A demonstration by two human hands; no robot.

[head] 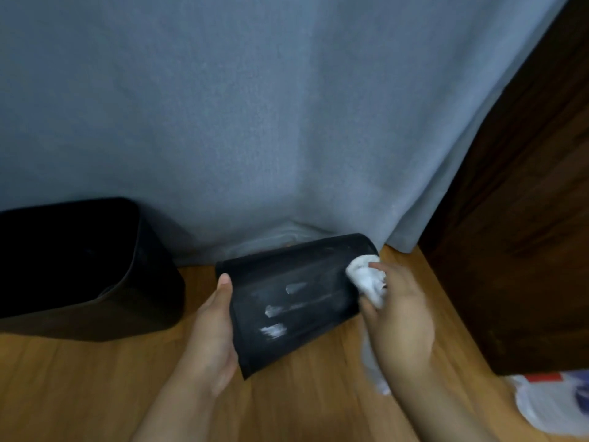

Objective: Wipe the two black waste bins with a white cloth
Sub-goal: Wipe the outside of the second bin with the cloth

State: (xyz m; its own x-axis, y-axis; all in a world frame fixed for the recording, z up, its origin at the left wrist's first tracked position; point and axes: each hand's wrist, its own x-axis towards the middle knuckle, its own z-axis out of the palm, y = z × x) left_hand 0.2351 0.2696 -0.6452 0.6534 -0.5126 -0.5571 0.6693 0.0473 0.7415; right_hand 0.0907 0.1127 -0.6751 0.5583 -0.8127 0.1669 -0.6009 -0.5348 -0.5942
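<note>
Small black bin (293, 298): we find it tipped on its side on the wooden floor (95, 393), just in front of the grey curtain (287, 122); pale streaks show on its upturned wall.
Large black bin (79, 269): upright at far left, apart from the small one, touched by neither of our hands; cut off by the frame edge.
White cloth (366, 279): bunched and pressed against the small bin's wall near its right end; a loose tail seems to hang below the hand, blurred.
Left hand (213, 333): we grip the bin's near left edge, thumb lying up along the wall, fingers hidden behind it.
Right hand (398, 317): fingers curled round the cloth, pinching it to the bin.
Step in hand: we judge the first bin's outer wall is mid-wipe, streaks not yet cleared.
Next move: likely a stroke leftward across the streaks, with the left hand bracing the bin against rolling.
Hard to make out: which end of the small bin is open; its far side; the red, white and blue packaging (554, 400) at lower right, cut off and blurred; the dark wooden panel (526, 218) at right.
</note>
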